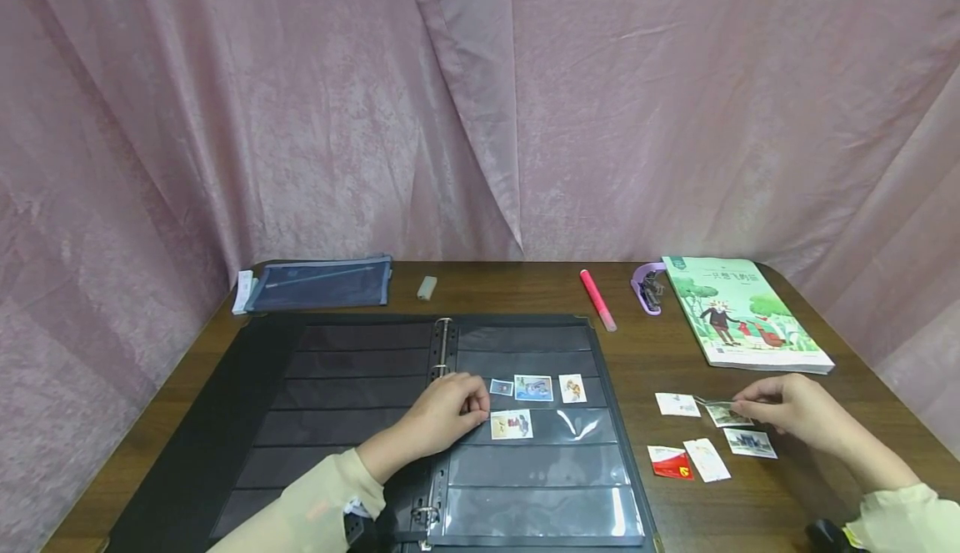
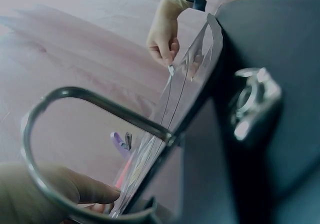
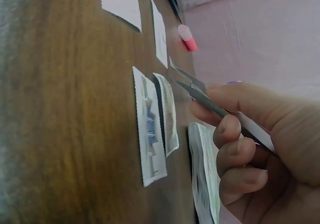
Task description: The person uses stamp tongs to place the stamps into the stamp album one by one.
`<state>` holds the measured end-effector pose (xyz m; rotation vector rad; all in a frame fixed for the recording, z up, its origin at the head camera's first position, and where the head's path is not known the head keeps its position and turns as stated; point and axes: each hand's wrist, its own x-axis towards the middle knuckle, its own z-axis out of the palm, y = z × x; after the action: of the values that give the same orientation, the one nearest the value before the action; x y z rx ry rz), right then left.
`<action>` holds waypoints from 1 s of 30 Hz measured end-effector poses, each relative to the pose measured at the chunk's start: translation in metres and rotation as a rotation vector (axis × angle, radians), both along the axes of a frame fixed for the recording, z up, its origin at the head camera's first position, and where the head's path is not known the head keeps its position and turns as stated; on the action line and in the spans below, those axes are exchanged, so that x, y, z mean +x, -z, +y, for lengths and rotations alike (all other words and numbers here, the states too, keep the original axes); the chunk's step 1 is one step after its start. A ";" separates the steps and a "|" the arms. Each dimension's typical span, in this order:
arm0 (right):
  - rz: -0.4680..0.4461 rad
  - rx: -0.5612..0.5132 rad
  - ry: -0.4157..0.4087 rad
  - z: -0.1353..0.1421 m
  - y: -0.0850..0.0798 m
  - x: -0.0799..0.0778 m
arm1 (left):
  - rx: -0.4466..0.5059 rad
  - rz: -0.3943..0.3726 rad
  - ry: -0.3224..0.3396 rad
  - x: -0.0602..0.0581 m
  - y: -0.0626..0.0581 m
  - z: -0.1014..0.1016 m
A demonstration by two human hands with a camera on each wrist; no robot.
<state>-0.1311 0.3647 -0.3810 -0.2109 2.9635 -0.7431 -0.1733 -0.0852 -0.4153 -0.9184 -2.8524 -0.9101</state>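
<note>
My right hand [image 1: 783, 411] pinches metal tweezers [image 3: 207, 101] between thumb and fingers. In the right wrist view their two tips stand apart with nothing between them. Close by on the table lie a greenish stamp [image 1: 723, 414], partly under the hand in the head view, and a stamp with a building picture [image 1: 750, 443]. My left hand [image 1: 442, 415] rests on the black stamp album [image 1: 277, 344], fingers loosely bent, tips at a clear pocket strip. Beside them, a stamp [image 1: 512, 424] sits in that row. Three more stamps, including a blue one [image 1: 533, 388], sit one row up.
More stamps lie right of the album: a white one [image 1: 677, 404], a red one [image 1: 671, 463] and a pale one [image 1: 707, 459]. Behind are a mesh pouch [image 1: 322, 286], an eraser [image 1: 427, 288], a pink marker [image 1: 597, 299], a purple clip-like object [image 1: 647, 289] and a green book [image 1: 742, 311].
</note>
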 end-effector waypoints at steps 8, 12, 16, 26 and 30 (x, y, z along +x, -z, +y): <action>0.066 0.081 -0.032 -0.002 -0.001 -0.003 | -0.001 0.005 0.006 0.000 0.000 0.000; 0.110 0.105 -0.025 -0.003 0.000 -0.003 | -0.002 -0.001 0.005 -0.001 0.001 0.000; 0.113 0.078 -0.038 -0.002 -0.003 -0.002 | -0.002 -0.001 0.002 -0.001 0.003 0.000; -0.143 -0.123 -0.161 0.016 -0.008 -0.010 | 0.004 -0.001 -0.007 -0.001 0.003 -0.001; -0.236 -0.272 -0.257 0.023 -0.003 -0.019 | 0.009 -0.006 -0.006 -0.001 0.003 -0.001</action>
<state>-0.1500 0.3876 -0.3780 -0.4744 2.5445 -1.0489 -0.1745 -0.0859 -0.4186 -0.9070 -2.8521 -0.9269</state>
